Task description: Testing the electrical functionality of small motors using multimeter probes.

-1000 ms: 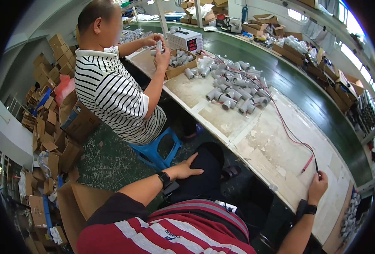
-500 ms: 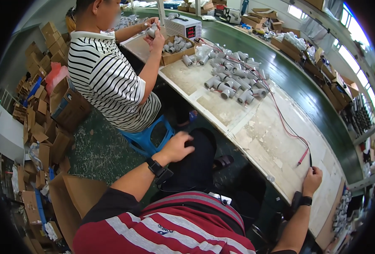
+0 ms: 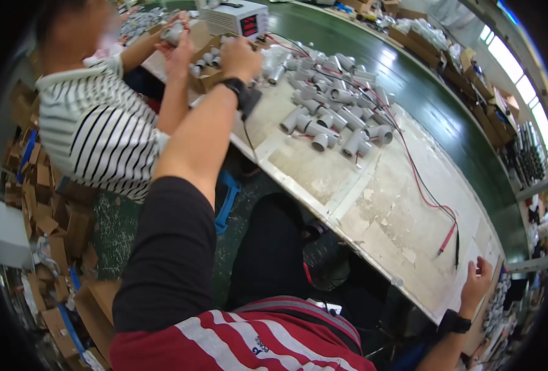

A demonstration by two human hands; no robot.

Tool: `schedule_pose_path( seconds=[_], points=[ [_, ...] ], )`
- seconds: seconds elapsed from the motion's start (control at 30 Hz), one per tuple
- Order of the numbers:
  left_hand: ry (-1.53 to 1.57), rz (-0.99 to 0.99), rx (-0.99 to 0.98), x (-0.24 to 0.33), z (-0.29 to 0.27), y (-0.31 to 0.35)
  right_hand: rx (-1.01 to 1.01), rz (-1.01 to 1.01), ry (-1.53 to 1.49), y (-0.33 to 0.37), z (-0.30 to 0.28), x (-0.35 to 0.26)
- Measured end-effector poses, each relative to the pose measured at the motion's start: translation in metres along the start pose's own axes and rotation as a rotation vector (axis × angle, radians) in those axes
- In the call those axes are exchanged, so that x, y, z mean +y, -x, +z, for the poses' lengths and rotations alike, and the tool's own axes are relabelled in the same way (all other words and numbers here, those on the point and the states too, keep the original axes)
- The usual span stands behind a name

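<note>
At the end of an outstretched arm, the person's left hand (image 3: pixel 242 60), blurred, fingers curled inward; grip and contact impossible to tell. Just left of this hand and partly hidden by it, a cardboard box (image 3: pixel 209 82) with short grey pipes (image 3: pixel 208 59) inside. Beyond the left hand, a white power supply (image 3: pixel 230 20) with a lit red display. Farther left, the two hands (image 3: pixel 178 57) of a co-worker (image 3: pixel 104 133) in a striped shirt, closed around a grey fitting (image 3: pixel 174 32). On the left wrist, a black watch (image 3: pixel 235 88), and next to it a small dark case (image 3: pixel 250 104) with a hanging cord. Just right of the left hand, a clear plastic bag (image 3: pixel 279 57); between the person's two hands, a loose heap of grey pipes (image 3: pixel 351 117) on a worn, pale tabletop (image 3: pixel 373 210). At the opposite end of the tabletop, the right hand (image 3: pixel 476 283), fingers loosely bent and slightly parted. Just left of and beyond the right hand, a red probe (image 3: pixel 444 246) and a black probe (image 3: pixel 457 252), apart from the fingers, with thin wires (image 3: pixel 412 166) back across the heap toward the power supply. Below the left forearm, part of a blue stool (image 3: pixel 227 196).
</note>
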State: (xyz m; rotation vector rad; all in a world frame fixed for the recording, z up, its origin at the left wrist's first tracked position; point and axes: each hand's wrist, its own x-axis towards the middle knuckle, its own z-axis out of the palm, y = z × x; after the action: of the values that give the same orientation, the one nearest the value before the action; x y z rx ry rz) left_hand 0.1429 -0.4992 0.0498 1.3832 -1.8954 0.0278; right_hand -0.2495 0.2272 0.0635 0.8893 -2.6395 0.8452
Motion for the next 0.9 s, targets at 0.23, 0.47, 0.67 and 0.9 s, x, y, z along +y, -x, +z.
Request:
schedule_pose_path(
  seconds=[0.23, 0.47, 0.67, 0.9],
  points=[
    [-0.387, -0.052, -0.57, -0.078, 0.079, -0.124, -0.304, -0.018, -0.136, -0.013, 0.024, -0.098],
    [-0.388, -0.013, -0.747, -0.107, 0.096, -0.132, -0.548, -0.622, -0.27, -0.05, 0.133, -0.275],
    [-0.486, 0.048, -0.769, -0.053, 0.08, -0.099, -0.491, -0.806, -0.107, -0.073, 0.213, -0.338],
    [-0.585, -0.06, -0.804, -0.032, 0.043, -0.088, -0.465, -0.736, 0.016, -0.044, 0.235, -0.332]
  ],
)
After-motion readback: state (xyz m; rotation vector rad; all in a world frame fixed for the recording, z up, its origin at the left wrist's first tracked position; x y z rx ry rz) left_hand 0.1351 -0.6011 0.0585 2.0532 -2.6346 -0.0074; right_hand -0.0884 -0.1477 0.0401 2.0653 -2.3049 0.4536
